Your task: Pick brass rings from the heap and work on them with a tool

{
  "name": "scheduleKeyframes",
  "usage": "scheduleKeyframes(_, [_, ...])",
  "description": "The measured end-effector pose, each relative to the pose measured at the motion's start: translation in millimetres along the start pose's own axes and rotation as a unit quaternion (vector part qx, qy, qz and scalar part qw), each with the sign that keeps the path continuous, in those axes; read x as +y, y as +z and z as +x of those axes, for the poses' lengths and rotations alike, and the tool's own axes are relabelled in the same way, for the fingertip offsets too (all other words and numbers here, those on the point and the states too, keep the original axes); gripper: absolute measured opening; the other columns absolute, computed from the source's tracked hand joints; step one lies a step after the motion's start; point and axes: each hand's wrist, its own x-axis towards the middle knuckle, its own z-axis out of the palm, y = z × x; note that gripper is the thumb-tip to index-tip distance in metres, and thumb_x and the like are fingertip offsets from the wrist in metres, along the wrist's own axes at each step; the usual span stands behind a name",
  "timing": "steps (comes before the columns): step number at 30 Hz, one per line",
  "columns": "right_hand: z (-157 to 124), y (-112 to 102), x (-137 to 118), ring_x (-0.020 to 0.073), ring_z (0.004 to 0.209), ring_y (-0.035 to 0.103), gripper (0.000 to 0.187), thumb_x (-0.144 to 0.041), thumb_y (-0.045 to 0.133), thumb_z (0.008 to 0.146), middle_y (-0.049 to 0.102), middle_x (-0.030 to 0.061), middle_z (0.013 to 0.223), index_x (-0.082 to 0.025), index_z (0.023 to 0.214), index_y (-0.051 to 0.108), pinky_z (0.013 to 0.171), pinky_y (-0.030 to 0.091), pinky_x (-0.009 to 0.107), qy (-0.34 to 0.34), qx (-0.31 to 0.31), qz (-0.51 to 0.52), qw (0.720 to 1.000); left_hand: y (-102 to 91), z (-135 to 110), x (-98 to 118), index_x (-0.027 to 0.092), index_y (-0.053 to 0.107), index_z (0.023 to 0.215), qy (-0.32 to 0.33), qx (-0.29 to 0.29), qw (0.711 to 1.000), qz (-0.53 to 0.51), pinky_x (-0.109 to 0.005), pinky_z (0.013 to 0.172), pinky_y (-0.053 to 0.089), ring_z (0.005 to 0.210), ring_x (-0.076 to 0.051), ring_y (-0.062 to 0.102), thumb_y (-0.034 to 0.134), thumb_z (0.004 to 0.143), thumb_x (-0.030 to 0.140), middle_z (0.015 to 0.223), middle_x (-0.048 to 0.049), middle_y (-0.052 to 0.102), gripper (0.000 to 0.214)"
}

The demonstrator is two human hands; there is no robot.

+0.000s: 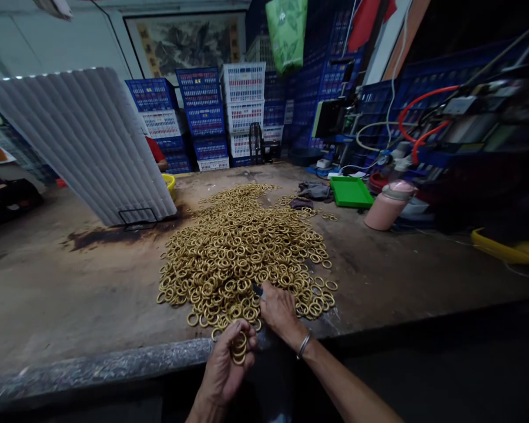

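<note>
A big pile of brass rings (242,247) lies spread over the worn table (70,294) in front of me. My left hand (226,361) is at the table's near edge, fingers curled round a small stack of rings (238,346). My right hand (280,311), with a metal bracelet on the wrist, rests on the near side of the pile and pinches a thin dark tool (258,289) whose tip points into the rings.
A white corrugated panel (83,141) leans at the left, with a person in red (156,151) behind it. A green tray (350,191), a pink bottle (388,205), grey cloth (312,191) and a machine with red hoses (427,117) stand right. Crates (203,111) are stacked behind.
</note>
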Motion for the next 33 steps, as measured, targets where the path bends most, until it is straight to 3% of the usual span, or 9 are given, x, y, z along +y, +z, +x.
scheduleKeyframes(5, [0, 1, 1, 0.0162, 0.070, 0.061, 0.013, -0.017, 0.046, 0.079, 0.066, 0.0039, 0.075, -0.021, 0.085, 0.057, 0.057, 0.027, 0.025, -0.015, 0.001, 0.000, 1.000, 6.2, 5, -2, 0.014, 0.059, 0.075, 0.010, 0.019, 1.000, 0.019, -0.016, 0.039, 0.034, 0.057, -0.009, 0.054, 0.074, 0.060, 0.030, 0.068, -0.0002, 0.057, 0.027])
scheduleKeyframes(10, [3, 1, 2, 0.0154, 0.067, 0.061, 0.014, -0.018, 0.046, 0.077, 0.066, 0.0034, 0.072, -0.020, 0.081, 0.059, 0.054, 0.026, 0.025, -0.022, 0.007, 0.000, 1.000, 14.1, 7, -5, 0.014, 0.058, 0.078, 0.031, 0.021, 0.995, 0.087, -0.014, 0.038, 0.031, 0.052, -0.006, 0.050, 0.072, 0.062, 0.031, 0.064, 0.0023, 0.053, 0.028])
scheduleKeyframes(16, [0, 2, 12, 0.0130, 0.062, 0.057, 0.018, -0.024, 0.045, 0.079, 0.065, 0.0023, 0.068, -0.019, 0.088, 0.060, 0.056, 0.029, 0.023, -0.029, 0.056, 0.095, 0.994, 19.6, 9, -6, 0.015, 0.054, 0.086, 0.077, 0.035, 0.984, 0.154, -0.014, 0.038, 0.030, 0.051, -0.006, 0.049, 0.069, 0.063, 0.038, 0.063, 0.0035, 0.052, 0.036])
scheduleKeyframes(19, [-4, 1, 12, 0.0107, 0.055, 0.050, 0.021, -0.029, 0.042, 0.080, 0.060, 0.0007, 0.061, -0.018, 0.079, 0.060, 0.054, 0.031, 0.021, -0.022, 0.079, 0.198, 0.977, 24.4, 10, -7, 0.017, 0.052, 0.093, 0.107, 0.050, 0.976, 0.183, -0.014, 0.037, 0.030, 0.049, -0.007, 0.048, 0.067, 0.062, 0.044, 0.062, 0.0039, 0.052, 0.044])
scheduleKeyframes(24, [-10, 0, 7, 0.0080, 0.048, 0.041, 0.019, -0.030, 0.043, 0.075, 0.050, -0.0034, 0.056, -0.017, 0.070, 0.055, 0.048, 0.033, 0.018, 0.001, 0.059, 0.386, 0.921, 28.8, 16, -7, 0.018, 0.049, 0.099, 0.122, 0.063, 0.967, 0.213, -0.014, 0.036, 0.026, 0.043, -0.005, 0.043, 0.065, 0.063, 0.049, 0.059, 0.0052, 0.051, 0.050])
scheduleKeyframes(33, [-15, 6, 5, 0.0081, 0.050, 0.039, 0.021, -0.035, 0.047, 0.073, 0.046, -0.0037, 0.056, -0.016, 0.071, 0.056, 0.047, 0.034, 0.019, 0.042, 0.054, 0.468, 0.881, 21.9, 29, -5, 0.018, 0.050, 0.096, 0.183, 0.085, 0.947, 0.249, -0.013, 0.035, 0.026, 0.041, -0.004, 0.042, 0.063, 0.065, 0.048, 0.060, 0.0053, 0.052, 0.045])
